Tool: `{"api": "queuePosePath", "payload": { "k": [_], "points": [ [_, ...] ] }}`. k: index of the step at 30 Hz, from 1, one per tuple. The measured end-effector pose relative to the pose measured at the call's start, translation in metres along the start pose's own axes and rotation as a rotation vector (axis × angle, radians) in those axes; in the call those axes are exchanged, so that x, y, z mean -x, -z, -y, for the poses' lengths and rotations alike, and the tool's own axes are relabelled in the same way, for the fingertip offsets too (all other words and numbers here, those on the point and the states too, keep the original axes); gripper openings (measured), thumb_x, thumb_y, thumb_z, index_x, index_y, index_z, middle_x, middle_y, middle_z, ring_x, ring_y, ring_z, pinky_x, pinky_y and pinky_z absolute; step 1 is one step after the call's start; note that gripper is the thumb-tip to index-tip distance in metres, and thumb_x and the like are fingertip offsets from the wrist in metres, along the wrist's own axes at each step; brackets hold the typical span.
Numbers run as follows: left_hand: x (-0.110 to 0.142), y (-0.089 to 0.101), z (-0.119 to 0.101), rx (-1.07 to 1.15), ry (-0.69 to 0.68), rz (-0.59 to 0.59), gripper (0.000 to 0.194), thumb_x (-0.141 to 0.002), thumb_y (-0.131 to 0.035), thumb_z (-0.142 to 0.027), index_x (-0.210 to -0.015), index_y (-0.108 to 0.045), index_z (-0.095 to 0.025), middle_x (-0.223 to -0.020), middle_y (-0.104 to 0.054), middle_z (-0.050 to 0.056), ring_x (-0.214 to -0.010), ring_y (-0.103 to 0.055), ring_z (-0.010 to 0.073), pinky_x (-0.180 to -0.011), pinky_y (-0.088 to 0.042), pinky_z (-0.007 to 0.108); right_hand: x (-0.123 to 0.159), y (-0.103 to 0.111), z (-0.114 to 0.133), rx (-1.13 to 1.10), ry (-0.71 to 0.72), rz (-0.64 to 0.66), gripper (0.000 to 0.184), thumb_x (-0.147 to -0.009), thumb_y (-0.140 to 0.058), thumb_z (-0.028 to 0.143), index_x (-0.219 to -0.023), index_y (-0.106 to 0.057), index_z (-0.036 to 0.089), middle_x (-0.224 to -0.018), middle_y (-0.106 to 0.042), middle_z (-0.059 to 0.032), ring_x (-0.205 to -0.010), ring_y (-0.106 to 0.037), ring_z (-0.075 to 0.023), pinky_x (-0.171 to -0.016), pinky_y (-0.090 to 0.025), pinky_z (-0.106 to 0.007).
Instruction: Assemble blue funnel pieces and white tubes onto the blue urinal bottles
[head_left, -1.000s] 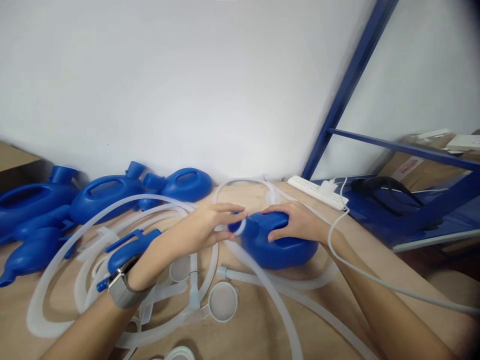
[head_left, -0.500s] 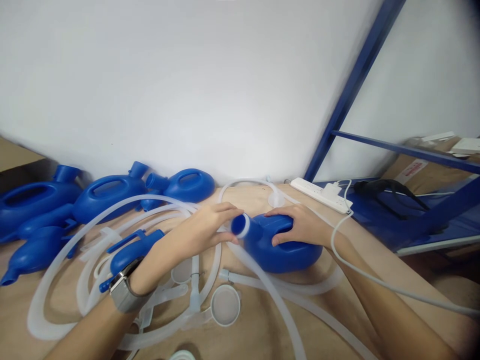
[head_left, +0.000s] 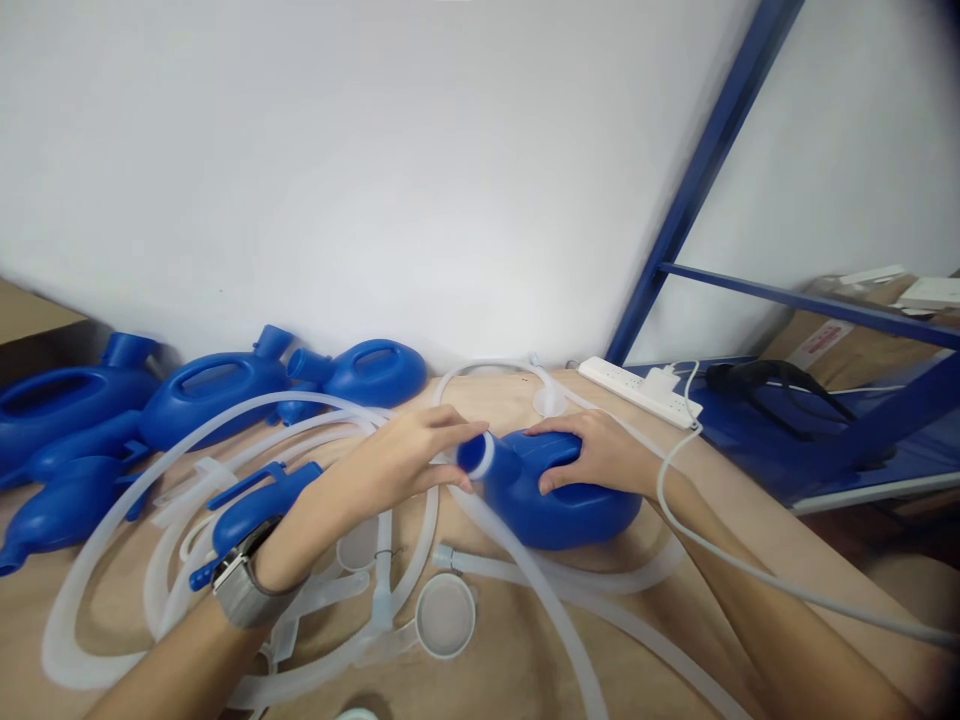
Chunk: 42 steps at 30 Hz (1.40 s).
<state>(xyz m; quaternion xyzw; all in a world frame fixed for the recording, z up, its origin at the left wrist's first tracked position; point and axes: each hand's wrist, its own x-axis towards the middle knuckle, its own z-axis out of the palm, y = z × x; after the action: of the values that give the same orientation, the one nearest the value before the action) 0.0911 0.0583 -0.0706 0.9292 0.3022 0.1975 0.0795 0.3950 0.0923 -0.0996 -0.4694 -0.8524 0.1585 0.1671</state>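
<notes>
The right grip [head_left: 604,452] clasps the blue bottle [head_left: 562,515] around its handle; the left grip [head_left: 409,450] lightly pinches its white rim [head_left: 488,457], just above a hose [head_left: 536,575].

Legible text: none. Listed as unreadable: red print on a white label [head_left: 823,343], stuck to a brown carton [head_left: 866,358] by the back edge of the blue shelf [head_left: 742,405]; too small and blurred to make out, letters and numbers alike.
</notes>
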Motion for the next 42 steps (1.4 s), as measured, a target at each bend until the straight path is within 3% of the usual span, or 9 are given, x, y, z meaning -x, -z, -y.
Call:
{"api": "queuePosePath", "payload": {
  "k": [15,23,30,37,40,42],
  "points": [
    [0.000,-0.007,-0.001,0.017,0.054,-0.030,0.052,-0.095,-0.070,-0.047,-0.140,-0.065,-0.019,-0.108,-0.073,0.011,-0.094,-0.069,0.0239,-0.085,-0.053,0.033,-0.001,0.000,0.000,0.010,-0.016,0.009,0.067,-0.058,-0.091,0.065,-0.117,-0.080,0.034,-0.109,-0.083,-0.0028,-0.102,-0.076,-0.0340,-0.092,-0.058,-0.046],
    [-0.004,-0.014,-0.013,0.006,0.138,-0.134,0.044,-0.085,-0.083,-0.034,-0.124,-0.075,-0.018,-0.094,-0.070,0.007,-0.081,-0.067,0.0219,-0.078,-0.051,0.033,0.001,0.000,0.000,0.015,-0.042,0.021,0.070,-0.059,-0.090,0.065,-0.119,-0.080,0.030,-0.111,-0.082,-0.0055,-0.105,-0.075,-0.0365,-0.094,-0.057,-0.049],
    [-0.002,-0.023,-0.020,-0.059,0.195,-0.142,0.034,-0.093,-0.070,-0.045,-0.108,-0.072,-0.015,-0.084,-0.069,0.007,-0.079,-0.067,0.0250,-0.073,-0.048,0.035,0.002,0.002,0.002,-0.011,-0.047,0.023,0.069,-0.061,-0.089,0.065,-0.120,-0.080,0.030,-0.116,-0.081,-0.0058,-0.110,-0.073,-0.0393,-0.100,-0.055,-0.051],
    [-0.022,-0.019,-0.025,-0.343,0.216,0.026,0.057,-0.100,-0.047,-0.065,-0.101,-0.070,-0.013,-0.084,-0.072,0.013,-0.077,-0.070,0.0318,-0.067,-0.051,0.040,0.006,-0.001,0.002,-0.019,-0.042,-0.014,0.062,-0.065,-0.091,0.058,-0.119,-0.081,0.030,-0.114,-0.081,-0.0077,-0.109,-0.073,-0.0399,-0.098,-0.056,-0.049],
    [-0.035,-0.027,-0.026,-0.350,0.224,0.028,0.059,-0.104,-0.037,-0.060,-0.094,-0.071,-0.013,-0.084,-0.073,0.015,-0.079,-0.072,0.0342,-0.073,-0.054,0.045,0.006,-0.002,0.000,0.001,-0.040,-0.019,0.068,-0.063,-0.089,0.063,-0.121,-0.080,0.029,-0.114,-0.081,-0.0073,-0.109,-0.073,-0.0379,-0.098,-0.055,-0.049],
    [-0.037,-0.038,-0.023,-0.269,0.201,-0.038,0.056,-0.108,-0.031,-0.050,-0.105,-0.071,-0.011,-0.096,-0.075,0.017,-0.092,-0.073,0.0344,-0.084,-0.056,0.048,0.005,-0.002,0.000,0.013,-0.029,-0.022,0.070,-0.062,-0.089,0.065,-0.121,-0.080,0.028,-0.113,-0.082,-0.0071,-0.109,-0.074,-0.0371,-0.097,-0.055,-0.047]
  ]
}}
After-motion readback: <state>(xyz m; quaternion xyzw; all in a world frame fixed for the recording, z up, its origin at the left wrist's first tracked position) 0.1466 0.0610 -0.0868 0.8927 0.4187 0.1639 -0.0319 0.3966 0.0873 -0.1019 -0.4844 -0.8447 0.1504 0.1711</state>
